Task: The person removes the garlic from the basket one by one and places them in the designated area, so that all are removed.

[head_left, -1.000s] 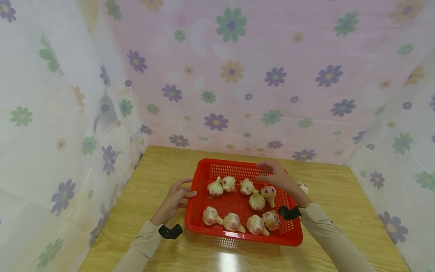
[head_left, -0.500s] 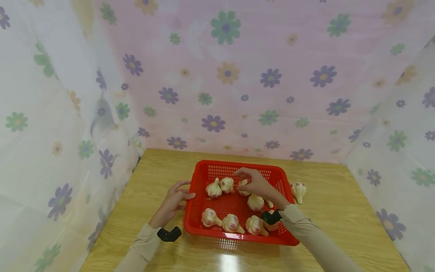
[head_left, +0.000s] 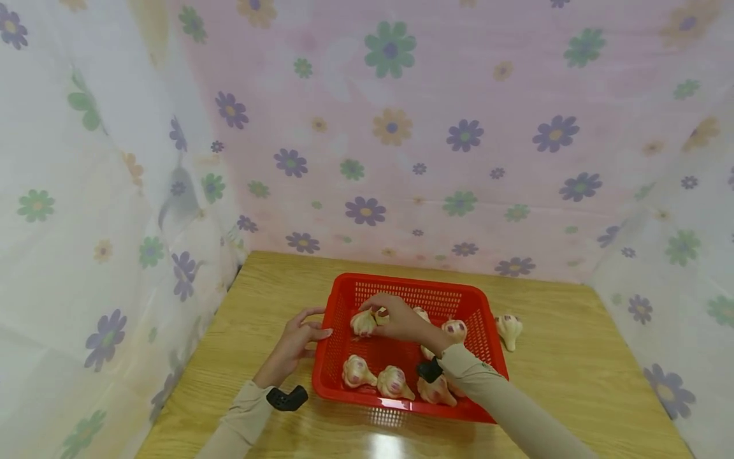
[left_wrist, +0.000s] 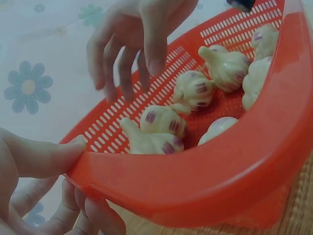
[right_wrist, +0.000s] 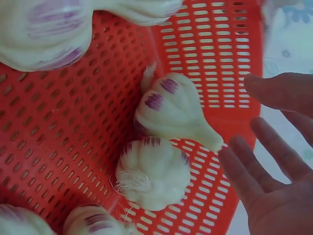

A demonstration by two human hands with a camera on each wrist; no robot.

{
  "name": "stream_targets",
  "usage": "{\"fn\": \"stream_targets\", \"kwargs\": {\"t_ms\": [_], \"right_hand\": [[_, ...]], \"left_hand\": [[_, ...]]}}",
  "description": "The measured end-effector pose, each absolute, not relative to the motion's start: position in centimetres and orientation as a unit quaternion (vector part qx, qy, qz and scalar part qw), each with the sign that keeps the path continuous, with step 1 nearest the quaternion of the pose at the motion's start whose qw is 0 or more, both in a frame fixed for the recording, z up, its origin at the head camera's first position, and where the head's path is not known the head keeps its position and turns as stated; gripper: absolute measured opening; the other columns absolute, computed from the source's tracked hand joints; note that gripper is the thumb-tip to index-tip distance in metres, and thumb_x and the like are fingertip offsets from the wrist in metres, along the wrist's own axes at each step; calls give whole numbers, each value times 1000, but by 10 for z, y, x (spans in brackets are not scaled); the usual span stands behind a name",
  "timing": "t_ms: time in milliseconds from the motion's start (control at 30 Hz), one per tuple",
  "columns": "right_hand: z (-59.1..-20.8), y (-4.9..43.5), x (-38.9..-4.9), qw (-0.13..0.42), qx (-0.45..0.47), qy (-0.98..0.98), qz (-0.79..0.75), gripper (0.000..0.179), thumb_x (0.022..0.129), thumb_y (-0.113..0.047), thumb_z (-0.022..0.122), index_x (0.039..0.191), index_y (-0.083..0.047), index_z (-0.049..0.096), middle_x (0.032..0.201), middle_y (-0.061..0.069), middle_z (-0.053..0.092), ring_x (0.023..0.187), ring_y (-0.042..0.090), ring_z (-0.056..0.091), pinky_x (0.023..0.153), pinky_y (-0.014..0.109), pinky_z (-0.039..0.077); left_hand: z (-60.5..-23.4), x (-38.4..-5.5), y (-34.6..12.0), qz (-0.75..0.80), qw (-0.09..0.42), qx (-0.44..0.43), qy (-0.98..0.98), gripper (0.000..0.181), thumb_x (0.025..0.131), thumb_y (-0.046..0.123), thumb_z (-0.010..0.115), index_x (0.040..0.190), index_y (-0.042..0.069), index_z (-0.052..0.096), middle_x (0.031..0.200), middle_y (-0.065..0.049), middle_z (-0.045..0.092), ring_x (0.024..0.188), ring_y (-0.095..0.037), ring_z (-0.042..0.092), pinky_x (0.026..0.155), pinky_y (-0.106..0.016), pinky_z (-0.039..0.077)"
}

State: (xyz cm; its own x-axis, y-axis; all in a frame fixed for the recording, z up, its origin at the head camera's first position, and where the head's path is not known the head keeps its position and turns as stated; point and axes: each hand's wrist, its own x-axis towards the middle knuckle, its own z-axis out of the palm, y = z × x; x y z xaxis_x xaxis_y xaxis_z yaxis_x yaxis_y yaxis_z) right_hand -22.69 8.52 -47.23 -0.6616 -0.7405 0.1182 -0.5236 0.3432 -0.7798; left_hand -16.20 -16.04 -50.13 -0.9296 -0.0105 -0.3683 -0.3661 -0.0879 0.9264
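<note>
A red slotted plastic basket holds several white-and-purple garlic bulbs. My left hand grips its left rim, thumb on top and fingers beneath, as the left wrist view shows. Over the basket's back left part hovers my right hand, fingers loosely bent and apart. Below it lies a garlic bulb; a second garlic bulb beside it is mostly hidden in the head view. In the right wrist view, the fingertips are close to the stem of a garlic bulb, with nothing held.
One garlic bulb lies on the wooden table, just right of the basket. Flowered cloth hangs behind the table and at both sides. Two garlic bulbs sit along the basket's front left; others at right are partly covered by my right arm.
My right hand has moved left across the basket, from its back right to above the back left bulbs. The bulb outside at right has come into fuller view. My left hand keeps its place.
</note>
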Motion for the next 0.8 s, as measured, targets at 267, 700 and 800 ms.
{"fn": "stream_targets", "kwargs": {"t_ms": [267, 700, 800], "right_hand": [[-481, 66, -230, 112, -405, 848, -322, 37, 80, 3, 70, 116, -4, 63, 119, 7, 60, 114, 27, 53, 95, 44, 43], [-488, 54, -238, 74, -403, 896, -171, 34, 82, 6, 64, 113, -10, 65, 113, 8, 58, 103, 26, 54, 85, 36, 48], [-489, 55, -239, 74, -402, 898, -165, 39, 78, 9, 65, 112, -11, 65, 114, 8, 57, 101, 26, 54, 80, 34, 48]], "left_hand": [[-500, -162, -160, 713, 119, -145, 675, 49, 81, 9, 70, 127, 16, 54, 97, -10, 65, 80, -23, 65, 60, -39, 53], [-499, -161, -159, 708, 116, -144, 682, 49, 81, 11, 71, 127, 16, 55, 98, -10, 65, 80, -23, 64, 58, -37, 53], [-498, -160, -160, 711, 118, -144, 678, 49, 82, 9, 70, 127, 16, 55, 98, -10, 64, 80, -22, 64, 58, -37, 53]]}}
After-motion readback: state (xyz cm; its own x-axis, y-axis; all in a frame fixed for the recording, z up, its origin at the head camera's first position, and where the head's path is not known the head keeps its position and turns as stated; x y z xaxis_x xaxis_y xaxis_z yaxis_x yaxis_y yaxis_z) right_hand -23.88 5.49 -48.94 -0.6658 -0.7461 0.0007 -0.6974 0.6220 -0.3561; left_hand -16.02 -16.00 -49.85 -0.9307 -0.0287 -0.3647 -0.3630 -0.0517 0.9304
